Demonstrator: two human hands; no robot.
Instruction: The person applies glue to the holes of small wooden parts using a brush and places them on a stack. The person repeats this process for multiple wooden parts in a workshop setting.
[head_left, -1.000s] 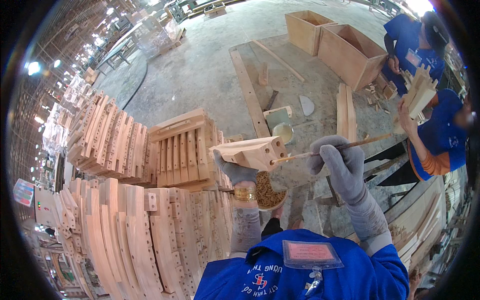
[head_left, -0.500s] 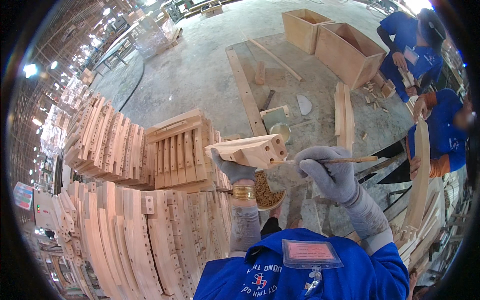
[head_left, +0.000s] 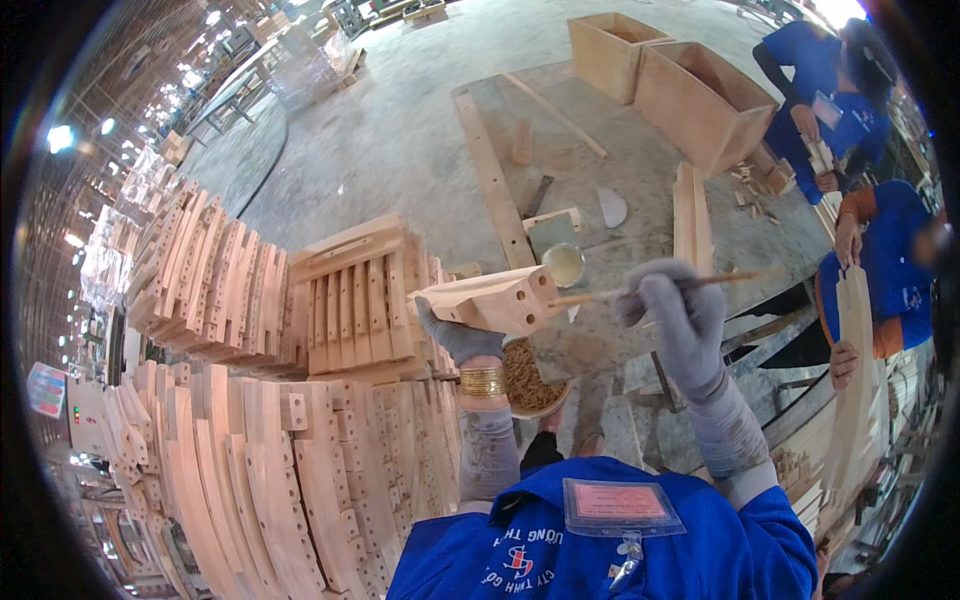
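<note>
The left hand (head_left: 462,332) is closed around the drilled timber (head_left: 475,302), cradling it from below near the end farther from the right hand (head_left: 680,310). The timber's long axis runs roughly left to right across the person's front, so its end face, with the round holes, points toward the right hand. That right hand has its fingers pinched on a thin stick (head_left: 735,276), which lies close to the same left-right line. The stick's near tip comes up to the drilled end; from here I can't tell whether it touches the wood or stops just short.

So the timber sits to the left of the right hand and directly over the left, which is the nearer of the two. Just beyond the drilled end, a cup of pale liquid (head_left: 564,265) stands on the grey tabletop (head_left: 600,345). Below the timber, a bowl (head_left: 546,410) holds small wooden dowels (head_left: 525,375), and stacked wooden parts (head_left: 330,450) crowd the person's left side.
</note>
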